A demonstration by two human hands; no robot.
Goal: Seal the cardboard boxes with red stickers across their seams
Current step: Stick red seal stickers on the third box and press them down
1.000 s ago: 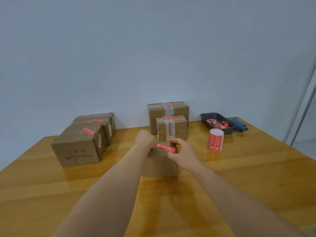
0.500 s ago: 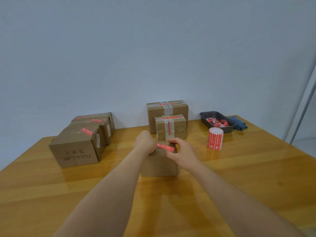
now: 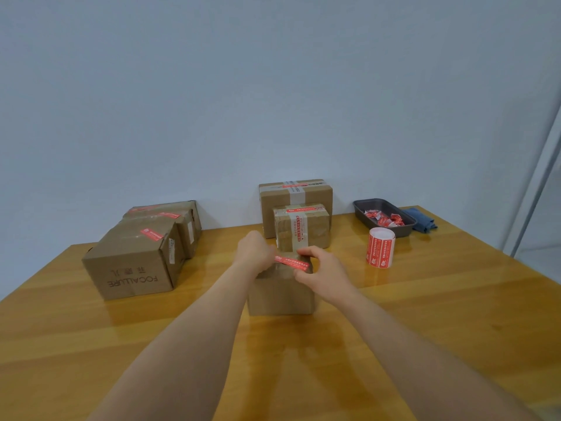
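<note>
Red and printed white, the sticker (image 3: 292, 263) is stretching between both hands above the small cardboard box (image 3: 280, 294) at table centre. The left hand (image 3: 254, 251) is pinching its nine o'clock end with curled fingers. The right hand (image 3: 322, 272) is gripping its three o'clock end between thumb and bent forefinger. The sticker roll (image 3: 380, 247) is standing at two o'clock.
</note>
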